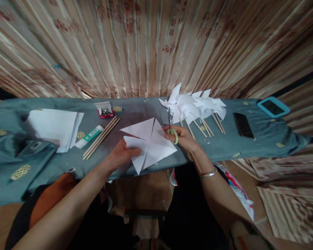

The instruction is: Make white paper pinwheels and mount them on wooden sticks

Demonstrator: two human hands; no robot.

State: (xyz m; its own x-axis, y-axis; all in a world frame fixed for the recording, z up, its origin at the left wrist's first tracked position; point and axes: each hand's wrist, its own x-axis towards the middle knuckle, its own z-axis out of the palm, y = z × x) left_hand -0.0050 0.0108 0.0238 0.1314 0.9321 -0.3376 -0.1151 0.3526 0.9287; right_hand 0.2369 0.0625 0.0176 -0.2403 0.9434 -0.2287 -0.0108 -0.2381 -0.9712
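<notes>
A white square sheet of paper (156,146) is held just over the table's front edge, with slits cut from its corners toward the middle. My left hand (123,152) pinches its left side, thumb on top. In my right hand (184,137) are scissors (174,136) with pale green handles, their blades pointing away from me beside the paper's right side. Beyond them lies a row of white paper pinwheels (189,104) on wooden sticks.
On the grey-green cloth (135,109) at left lie a paper stack (53,126), a glue tube (90,136), wooden sticks (101,137) and a small red box (104,110) of metal pins. A dark phone (243,125) and a blue-framed device (273,107) lie at right. Curtains (146,48) hang behind.
</notes>
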